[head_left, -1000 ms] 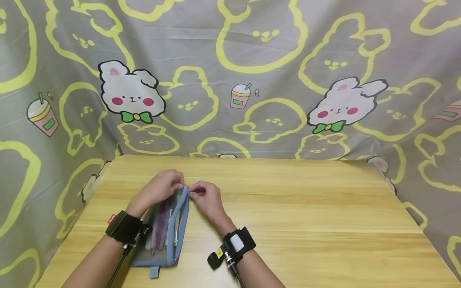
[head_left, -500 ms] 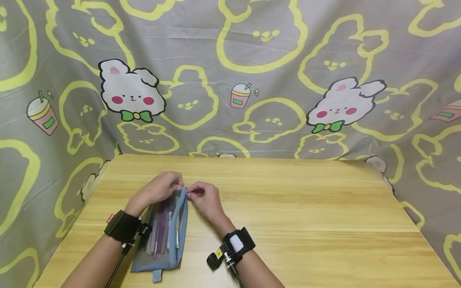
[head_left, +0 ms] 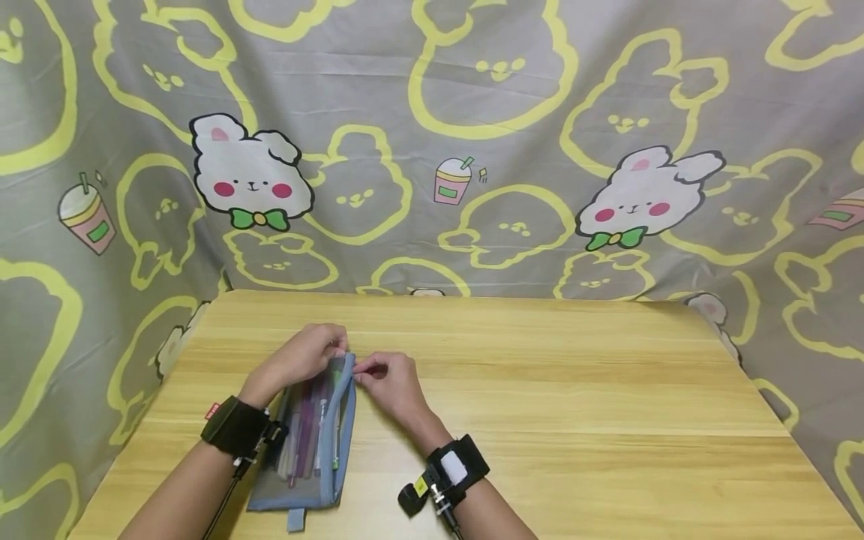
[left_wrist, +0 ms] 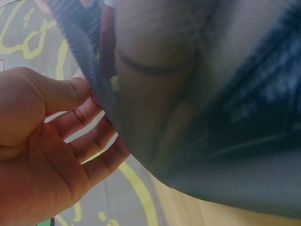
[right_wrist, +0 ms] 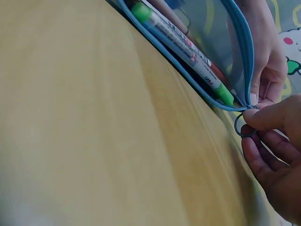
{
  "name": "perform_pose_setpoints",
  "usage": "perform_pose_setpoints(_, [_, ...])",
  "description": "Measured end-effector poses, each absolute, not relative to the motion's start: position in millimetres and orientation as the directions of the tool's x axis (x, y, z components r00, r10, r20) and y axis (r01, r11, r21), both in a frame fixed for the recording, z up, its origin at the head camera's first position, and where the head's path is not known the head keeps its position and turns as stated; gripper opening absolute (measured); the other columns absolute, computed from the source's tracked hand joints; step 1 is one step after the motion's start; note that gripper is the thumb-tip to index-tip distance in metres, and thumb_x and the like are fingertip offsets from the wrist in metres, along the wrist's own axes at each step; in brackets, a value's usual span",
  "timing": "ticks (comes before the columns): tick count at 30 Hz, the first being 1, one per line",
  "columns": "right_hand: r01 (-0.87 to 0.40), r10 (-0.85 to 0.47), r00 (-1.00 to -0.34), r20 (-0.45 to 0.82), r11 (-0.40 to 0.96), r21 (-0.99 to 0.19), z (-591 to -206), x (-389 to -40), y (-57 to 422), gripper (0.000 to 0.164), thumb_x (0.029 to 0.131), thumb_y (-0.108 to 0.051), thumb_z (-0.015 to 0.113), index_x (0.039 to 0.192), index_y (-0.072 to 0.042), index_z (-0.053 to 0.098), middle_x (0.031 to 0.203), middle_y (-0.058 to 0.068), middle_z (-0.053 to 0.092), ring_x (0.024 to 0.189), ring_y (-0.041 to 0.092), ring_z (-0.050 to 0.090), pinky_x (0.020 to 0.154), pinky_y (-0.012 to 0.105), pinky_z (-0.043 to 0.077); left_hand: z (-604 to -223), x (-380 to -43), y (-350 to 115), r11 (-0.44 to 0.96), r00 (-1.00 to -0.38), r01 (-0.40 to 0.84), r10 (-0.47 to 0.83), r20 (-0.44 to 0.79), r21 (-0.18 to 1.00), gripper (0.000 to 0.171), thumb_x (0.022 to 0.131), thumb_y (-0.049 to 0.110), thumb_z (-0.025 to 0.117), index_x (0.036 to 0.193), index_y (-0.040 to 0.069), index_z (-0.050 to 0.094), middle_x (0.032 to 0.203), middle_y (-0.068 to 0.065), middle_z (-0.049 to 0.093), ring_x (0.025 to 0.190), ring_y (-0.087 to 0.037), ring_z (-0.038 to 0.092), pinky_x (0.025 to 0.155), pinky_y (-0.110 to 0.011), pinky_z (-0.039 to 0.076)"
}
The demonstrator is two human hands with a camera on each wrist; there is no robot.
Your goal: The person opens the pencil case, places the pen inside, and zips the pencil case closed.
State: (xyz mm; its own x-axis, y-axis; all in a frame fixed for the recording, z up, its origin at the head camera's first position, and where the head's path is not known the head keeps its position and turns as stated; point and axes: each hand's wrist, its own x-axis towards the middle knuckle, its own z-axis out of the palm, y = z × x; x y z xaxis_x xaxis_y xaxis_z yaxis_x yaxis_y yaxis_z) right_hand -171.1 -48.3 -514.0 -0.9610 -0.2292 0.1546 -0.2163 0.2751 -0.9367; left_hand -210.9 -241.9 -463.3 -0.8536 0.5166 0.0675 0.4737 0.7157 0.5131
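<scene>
A see-through mesh pencil case (head_left: 286,493) with blue trim lies lengthwise at the left of the table, several pens (head_left: 305,442) inside. Its zipper (right_wrist: 247,42) gapes along the side facing right, and a green-capped marker (right_wrist: 181,49) shows in the opening. My left hand (head_left: 304,356) pinches the far end of the case between thumb and fingers; in the left wrist view the mesh hides part of the fingertips. At that same end, my right hand (head_left: 394,382) pinches the zipper's ring pull (right_wrist: 236,126) between thumb and fingers.
The wooden table (head_left: 574,420) stretches away to the right of the case. A grey patterned curtain (head_left: 378,90) hangs behind it and along both sides. Cables run from the wrist cameras along the forearms.
The near end of the pencil case has shifted slightly toward me. My right hand has moved a little toward me and to the right; both hands keep their grips at the far end.
</scene>
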Motion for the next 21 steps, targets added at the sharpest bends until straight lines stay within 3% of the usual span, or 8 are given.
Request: perform_pose_setpoints(21, [-0.355, -0.555, -0.813, 0.175, 0.236, -0.904, -488.5, -122.3, -23.6, 0.013, 0.088, 0.008, 0.075, 0.086, -0.004, 0.08, 0.082, 0.001, 0.076, 0.072, -0.001, 0.066, 0.069, 0.017, 0.058, -463.9, -205.5, -230.0, 0.733, -0.875, 0.447, 0.477, 0.082, 0.513, 0.022, 0.094, -0.005, 0.065, 0.079, 0.011, 0.062, 0.081, -0.001, 0.06, 0.076, -0.018, 0.057, 0.067, -0.032, 0.05])
